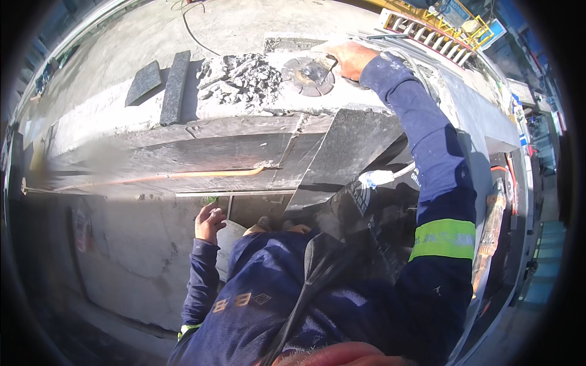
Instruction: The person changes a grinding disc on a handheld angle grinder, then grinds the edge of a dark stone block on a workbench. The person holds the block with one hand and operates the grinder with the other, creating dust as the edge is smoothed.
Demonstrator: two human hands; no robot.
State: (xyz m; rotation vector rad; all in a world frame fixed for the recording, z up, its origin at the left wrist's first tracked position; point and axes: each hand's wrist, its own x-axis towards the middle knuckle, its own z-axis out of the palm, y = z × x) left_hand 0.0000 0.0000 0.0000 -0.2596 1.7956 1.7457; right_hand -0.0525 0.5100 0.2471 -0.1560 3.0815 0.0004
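Note:
My right hand [349, 59] reaches far out over the concrete ledge, fingers closed at the right edge of a round grey segmented disc [307, 77] lying flat. A thin dark piece shows by the fingertips; what they grip is hidden. Left of the disc lies a heap of broken grey rubble [239, 79]. Lower down, my left hand [210, 223] hangs in front of the wall with its fingers loosely bent and apart. Just beyond those fingers is a small green thing [212, 199], too small to name.
Two dark stone pieces, a slab [144, 83] and a strip [176, 88], lie on the ledge. A dark panel [348, 149] leans on its front, beside an orange conduit [226, 174]. A ladder [424, 38] lies at the far right. A white-tipped tube [377, 178] is under my right arm.

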